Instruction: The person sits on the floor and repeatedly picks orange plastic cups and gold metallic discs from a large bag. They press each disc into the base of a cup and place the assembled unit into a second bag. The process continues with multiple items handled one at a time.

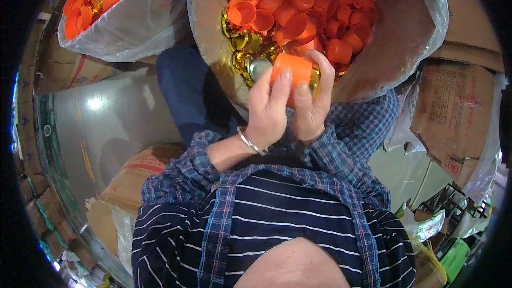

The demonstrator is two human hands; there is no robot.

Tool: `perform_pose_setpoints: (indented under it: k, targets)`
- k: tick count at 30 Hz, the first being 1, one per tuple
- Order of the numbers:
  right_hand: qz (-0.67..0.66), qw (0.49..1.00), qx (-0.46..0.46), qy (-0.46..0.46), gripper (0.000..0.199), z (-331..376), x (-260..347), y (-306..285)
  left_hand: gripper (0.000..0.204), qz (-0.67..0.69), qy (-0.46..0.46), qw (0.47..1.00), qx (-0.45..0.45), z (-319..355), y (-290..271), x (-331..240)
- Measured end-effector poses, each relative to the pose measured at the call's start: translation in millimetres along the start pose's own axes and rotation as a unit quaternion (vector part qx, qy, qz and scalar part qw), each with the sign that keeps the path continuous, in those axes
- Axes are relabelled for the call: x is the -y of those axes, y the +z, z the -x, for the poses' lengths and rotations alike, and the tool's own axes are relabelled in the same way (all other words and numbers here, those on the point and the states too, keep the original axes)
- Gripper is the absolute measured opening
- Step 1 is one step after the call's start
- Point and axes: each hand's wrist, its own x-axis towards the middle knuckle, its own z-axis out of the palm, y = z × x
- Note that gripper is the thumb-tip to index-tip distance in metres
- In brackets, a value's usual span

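My left hand (266,109), with a silver bangle at the wrist, grips an orange plastic cup-shaped piece (292,69) from its left side. On the other side my right hand (313,105) closes round the same piece. A bit of shiny gold (316,81) shows between the right fingers; whether it is fixed to the orange piece I cannot tell. Just beyond both hands a large open bag (205,26) lined with clear plastic holds many orange cup-shaped pieces (302,0). Gold shiny round pieces (246,42) lie at its near left, beside a silvery disc (260,68).
A second plastic-lined bag (133,32) with orange and gold pieces stands at the far left. Cardboard boxes stand at the right (450,112) and lower left (141,178). Mixed items, one a green packet (455,260), lie at the lower right. My knees flank the large bag.
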Motion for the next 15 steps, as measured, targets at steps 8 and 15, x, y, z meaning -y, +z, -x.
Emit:
perform_pose_setpoints:
  k: [8, 15]
  targets:
    - [-0.099, 0.957, 0.195, 0.193, 0.039, -25.9, -21.6, -36.8, 0.044, 0.170, -0.259, 0.915, 0.260, -43.3, -34.7, 2.3]
    - [-0.201, 0.942, 0.065, 0.260, 0.048, -14.8, -16.0, -28.1, 0.093, -0.232, -0.051, 0.946, 0.222, -18.5, -27.4, -22.1]
